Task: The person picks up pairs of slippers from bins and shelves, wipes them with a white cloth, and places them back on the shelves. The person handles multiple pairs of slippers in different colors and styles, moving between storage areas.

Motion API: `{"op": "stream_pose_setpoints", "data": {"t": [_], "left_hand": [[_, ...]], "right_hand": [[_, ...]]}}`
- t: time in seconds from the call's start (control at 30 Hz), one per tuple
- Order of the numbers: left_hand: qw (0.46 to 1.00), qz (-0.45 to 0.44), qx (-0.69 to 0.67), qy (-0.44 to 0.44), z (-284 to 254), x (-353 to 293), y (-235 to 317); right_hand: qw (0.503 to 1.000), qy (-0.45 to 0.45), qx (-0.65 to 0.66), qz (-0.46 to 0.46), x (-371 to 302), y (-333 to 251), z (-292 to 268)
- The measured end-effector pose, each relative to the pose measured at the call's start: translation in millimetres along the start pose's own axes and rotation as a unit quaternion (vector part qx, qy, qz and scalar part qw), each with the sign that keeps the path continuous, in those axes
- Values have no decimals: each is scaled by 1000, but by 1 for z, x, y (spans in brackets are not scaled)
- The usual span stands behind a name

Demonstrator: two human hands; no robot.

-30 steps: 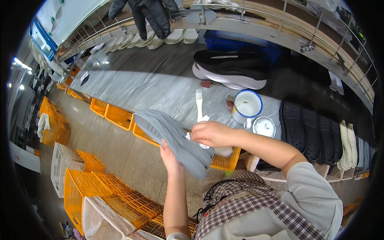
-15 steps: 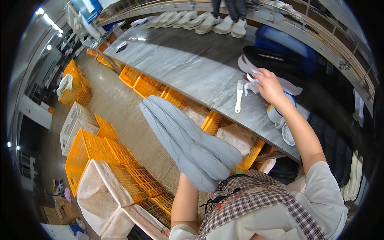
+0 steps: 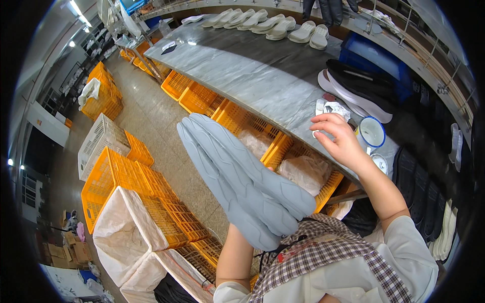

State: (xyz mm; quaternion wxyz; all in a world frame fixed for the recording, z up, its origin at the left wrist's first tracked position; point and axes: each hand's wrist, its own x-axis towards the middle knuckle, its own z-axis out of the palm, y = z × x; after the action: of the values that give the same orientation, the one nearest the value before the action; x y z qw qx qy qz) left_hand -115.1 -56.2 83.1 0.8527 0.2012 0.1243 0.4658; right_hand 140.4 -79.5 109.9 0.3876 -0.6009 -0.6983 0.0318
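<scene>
Several grey shoe soles (image 3: 237, 177) with wavy side lines lie bundled together in my left hand (image 3: 271, 170). They hide nearly all of that hand, which carries them from beneath. My right hand (image 3: 336, 136) hovers over the near edge of the grey table with fingers apart and slightly bent. Beneath it lies a white brush (image 3: 320, 105), its handle mostly covered by the fingers. Just beyond the hand sits a crumpled white cloth or paper (image 3: 337, 109). A blue-rimmed white enamel mug (image 3: 372, 132) stands right of the hand, with a small round container (image 3: 379, 162) nearer me.
Pale soles (image 3: 250, 21) line the far edge of the marble-patterned table (image 3: 237, 60). Black and white soles (image 3: 356, 93) lie before a blue bin (image 3: 371, 55). Orange crates (image 3: 202, 98) sit under the table; more crates (image 3: 129, 187), some cloth-lined, stand left.
My right hand has come back toward me from the white pieces by the soles, onto the brush. The white piece at its fingers now lies on the table. The view has shifted slightly.
</scene>
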Motion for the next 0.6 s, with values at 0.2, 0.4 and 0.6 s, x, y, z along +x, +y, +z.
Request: {"op": "stream_pose_setpoints", "data": {"t": [0.2,0.4,0.6], "left_hand": [[989,28,53,138,-5,-2,7],[991,27,20,126,-7,-15,11],[986,-11,44,161,-19,-22,16]], "right_hand": [[998,4,46,-47,-1,-37,3],[990,-2,93,-103,-3,-68,9],[977,-35,152,-147,-6,-90,11]]}}
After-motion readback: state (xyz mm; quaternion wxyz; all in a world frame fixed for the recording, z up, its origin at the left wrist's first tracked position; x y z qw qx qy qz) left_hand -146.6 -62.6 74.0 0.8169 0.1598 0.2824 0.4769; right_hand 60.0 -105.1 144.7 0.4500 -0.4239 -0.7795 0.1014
